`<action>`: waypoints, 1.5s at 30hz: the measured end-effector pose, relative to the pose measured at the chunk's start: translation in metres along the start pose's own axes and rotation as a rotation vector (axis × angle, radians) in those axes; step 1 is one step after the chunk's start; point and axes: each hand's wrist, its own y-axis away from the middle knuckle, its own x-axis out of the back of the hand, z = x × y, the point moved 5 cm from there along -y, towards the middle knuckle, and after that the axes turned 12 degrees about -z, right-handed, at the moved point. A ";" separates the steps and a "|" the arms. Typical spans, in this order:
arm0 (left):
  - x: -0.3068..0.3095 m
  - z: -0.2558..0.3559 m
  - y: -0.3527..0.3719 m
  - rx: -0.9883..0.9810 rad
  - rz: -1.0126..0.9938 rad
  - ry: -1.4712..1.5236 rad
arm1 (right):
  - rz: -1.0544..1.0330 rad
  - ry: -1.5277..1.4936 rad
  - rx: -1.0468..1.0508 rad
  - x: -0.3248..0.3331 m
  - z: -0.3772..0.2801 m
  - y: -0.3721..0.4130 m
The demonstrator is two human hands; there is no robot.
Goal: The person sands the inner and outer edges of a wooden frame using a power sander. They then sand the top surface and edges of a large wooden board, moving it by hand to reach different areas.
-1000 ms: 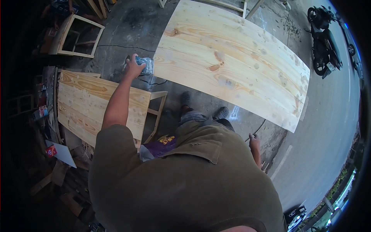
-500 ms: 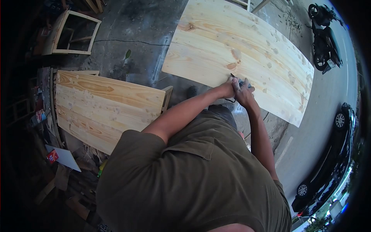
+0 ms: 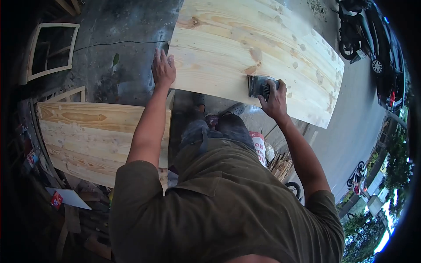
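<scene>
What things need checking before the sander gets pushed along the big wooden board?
1. Right hand grips the sander firmly: ok.
2. Sander sits flat on the big board: ok, as far as it shows.
3. Left hand rests on the board's edge, well apart from the sander: ok.
4. Board surface around the sander is bare: ok.
5. Board is firmly propped from below: cannot tell, that part is hidden.

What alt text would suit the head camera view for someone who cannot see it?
A person's right hand grips a sander on a large pine panel, while the left hand rests flat at its edge. A second panel lies to the left.
</scene>
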 end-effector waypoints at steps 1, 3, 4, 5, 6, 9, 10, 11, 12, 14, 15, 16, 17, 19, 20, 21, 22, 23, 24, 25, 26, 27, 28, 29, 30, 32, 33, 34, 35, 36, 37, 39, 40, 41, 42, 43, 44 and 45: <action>0.000 -0.006 0.007 0.069 -0.037 0.134 | -0.013 -0.022 0.081 -0.003 -0.027 -0.010; 0.008 -0.012 0.009 0.252 -0.113 0.237 | -0.025 -0.045 0.229 -0.010 -0.081 -0.029; 0.008 -0.014 0.010 0.340 -0.143 0.295 | -0.027 -0.041 0.301 -0.015 -0.106 -0.038; 0.008 -0.016 0.015 0.327 -0.113 0.291 | -0.018 -0.044 0.333 -0.020 -0.129 -0.048; 0.005 -0.019 0.020 0.312 -0.083 0.286 | -0.008 -0.047 0.364 -0.025 -0.151 -0.059; 0.001 -0.004 0.056 0.141 0.133 0.095 | 0.102 -0.099 0.417 -0.033 -0.207 -0.101; -0.002 0.009 0.076 0.067 0.226 -0.004 | 0.124 -0.095 0.430 -0.035 -0.223 -0.119; -0.012 0.014 0.093 0.086 0.237 -0.043 | 0.144 -0.095 0.441 -0.038 -0.239 -0.136; -0.018 0.021 0.108 0.103 0.248 -0.085 | 0.165 -0.098 0.451 -0.040 -0.254 -0.154; -0.023 0.036 0.137 0.171 0.077 -0.064 | 0.203 -0.098 0.445 -0.036 -0.286 -0.188; -0.022 0.042 0.147 0.176 0.041 -0.119 | 0.207 -0.093 0.463 -0.039 -0.300 -0.206; -0.020 0.042 0.155 0.143 -0.045 -0.077 | 0.215 -0.087 0.478 -0.040 -0.311 -0.226; -0.016 0.046 0.163 0.110 -0.135 -0.032 | 0.221 -0.077 0.490 -0.040 -0.319 -0.235; 0.002 0.054 0.189 0.020 -0.174 -0.032 | 0.157 -0.034 0.506 -0.038 -0.328 -0.233; -0.006 0.038 0.201 -0.031 -0.323 0.113 | 0.124 -0.012 0.512 -0.036 -0.331 -0.229; -0.013 0.024 0.210 -0.082 -0.464 0.259 | 0.054 -0.026 0.534 -0.037 -0.330 -0.211; 0.009 0.024 0.223 0.014 -0.486 0.421 | -0.010 -0.038 0.561 -0.036 -0.327 -0.186; 0.032 0.029 0.244 0.106 -0.505 0.585 | -0.067 -0.017 0.577 -0.039 -0.323 -0.159; 0.028 0.018 0.264 0.127 -0.472 0.533 | -0.110 -0.001 0.587 -0.049 -0.317 -0.136; 0.018 0.005 0.284 0.147 -0.442 0.482 | -0.186 -0.028 0.602 -0.054 -0.314 -0.112; 0.009 -0.002 0.302 0.192 -0.547 0.380 | -0.210 0.035 0.639 -0.065 -0.306 -0.094; 0.003 -0.007 0.314 0.236 -0.651 0.274 | -0.192 0.037 0.691 -0.072 -0.302 -0.082; -0.004 -0.007 0.321 0.215 -0.790 0.271 | -0.182 0.032 0.668 -0.069 -0.303 -0.086; -0.010 -0.007 0.327 0.196 -0.931 0.264 | -0.173 0.024 0.646 -0.069 -0.305 -0.091; -0.016 -0.005 0.331 0.183 -1.073 0.257 | -0.169 0.014 0.625 -0.070 -0.308 -0.094; 0.005 0.006 0.306 0.210 -1.015 0.230 | -0.080 -0.052 0.565 -0.065 -0.325 -0.129; 0.014 0.007 0.290 0.220 -0.990 0.211 | -0.013 -0.059 0.533 -0.062 -0.333 -0.145; 0.024 0.003 0.265 0.234 -0.717 0.291 | 0.050 -0.066 0.497 -0.056 -0.335 -0.160; 0.036 -0.001 0.241 0.244 -0.446 0.370 | 0.036 -0.059 0.474 -0.051 -0.331 -0.174; 0.072 0.015 0.210 0.289 -0.297 0.436 | 0.019 -0.051 0.451 -0.045 -0.327 -0.185; 0.083 0.011 0.184 0.309 -0.210 0.540 | -0.001 -0.042 0.428 -0.040 -0.323 -0.190; 0.106 0.005 0.130 0.234 -0.141 0.485 | -0.016 -0.034 0.364 -0.029 -0.296 -0.191; 0.107 -0.001 0.107 0.229 -0.140 0.477 | -0.024 -0.021 0.341 -0.023 -0.281 -0.191; 0.099 -0.007 0.093 0.283 -0.197 0.400 | -0.044 -0.023 0.301 -0.017 -0.265 -0.187; 0.087 -0.013 0.080 0.335 -0.251 0.324 | -0.059 -0.023 0.264 -0.009 -0.251 -0.184; 0.074 -0.019 0.072 0.383 -0.296 0.250 | -0.032 -0.014 0.252 -0.007 -0.238 -0.186; 0.036 -0.024 0.076 0.334 -0.271 0.237 | -0.005 -0.008 0.242 -0.007 -0.227 -0.192; -0.006 -0.024 0.088 0.290 -0.254 0.222 | -0.009 0.006 0.234 0.000 -0.224 -0.198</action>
